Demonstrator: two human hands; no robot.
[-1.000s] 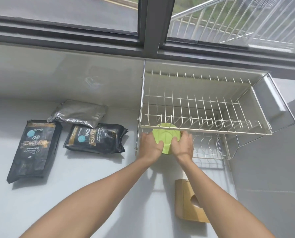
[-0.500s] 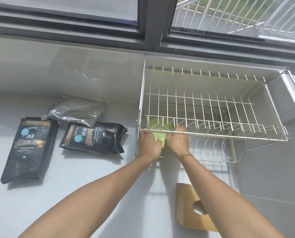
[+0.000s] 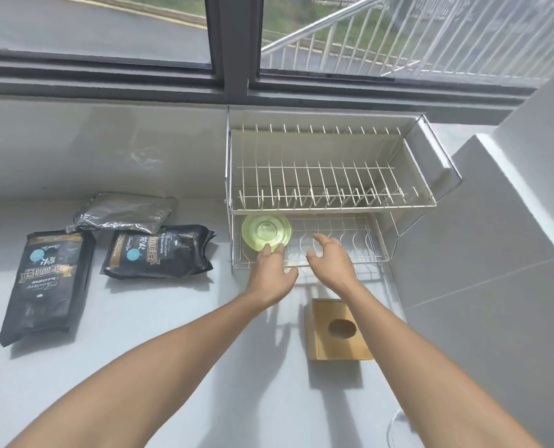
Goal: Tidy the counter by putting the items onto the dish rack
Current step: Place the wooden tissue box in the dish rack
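Green plate [image 3: 266,233] stands on edge at the left end of the dish rack's [image 3: 334,206] lower tier. Left hand [image 3: 271,273] open, fingertips touching the plate's lower rim; right hand [image 3: 332,257] open, beside the plate, before unoccupied slots.

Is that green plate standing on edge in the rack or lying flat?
On edge. The plate stands in the rack's lower tier at its left end, its round face toward the camera; the left hand touches its bottom rim.

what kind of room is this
Most likely a home kitchen: a two-tier white wire dish rack holding a green plastic plate, on a pale counter beneath a dark-framed window.
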